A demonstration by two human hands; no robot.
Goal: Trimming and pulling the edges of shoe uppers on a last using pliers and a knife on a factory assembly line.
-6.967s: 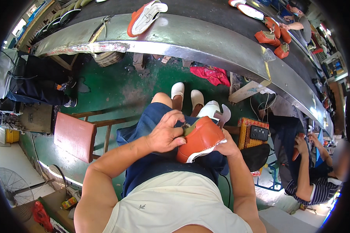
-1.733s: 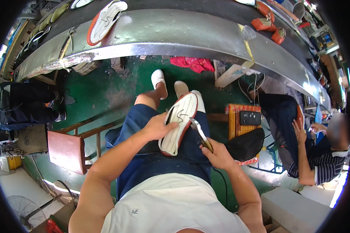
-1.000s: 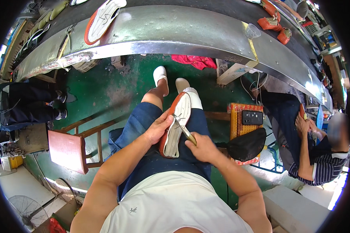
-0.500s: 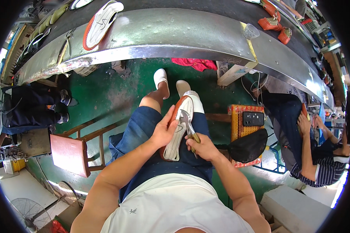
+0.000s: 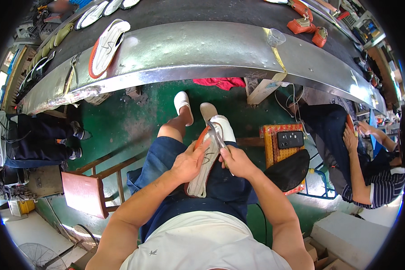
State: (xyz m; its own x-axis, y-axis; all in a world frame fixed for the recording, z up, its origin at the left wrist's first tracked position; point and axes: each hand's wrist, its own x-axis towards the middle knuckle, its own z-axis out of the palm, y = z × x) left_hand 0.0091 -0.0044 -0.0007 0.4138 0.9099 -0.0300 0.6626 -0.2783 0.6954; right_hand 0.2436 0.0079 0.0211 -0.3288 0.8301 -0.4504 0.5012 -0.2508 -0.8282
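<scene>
Across my lap lies a shoe (image 5: 198, 182) with its underside up, whitish with an orange-red edge, its toe pointing away from me. My left hand (image 5: 187, 164) is closed on the shoe's left side, fingers toward the toe. Pincers (image 5: 218, 136) with a hooked metal head are gripped in my right hand (image 5: 236, 162), which covers most of the handles. Their head lies over the front of the shoe's underside; whether the jaws bite on the edge I cannot tell.
Ahead runs a metal-edged bench (image 5: 166, 54) with a similar white shoe (image 5: 107, 49), orange shoes (image 5: 301, 25) and a plastic cup (image 5: 276, 38). A stool (image 5: 83, 191) stands left. To my right are a phone (image 5: 290, 139), a black cloth item (image 5: 288, 171) and a seated co-worker (image 5: 362, 180).
My right hand has moved a little forward with the pincers, and their handles have turned. My left hand stays on the shoe. The whole view has tilted slightly.
</scene>
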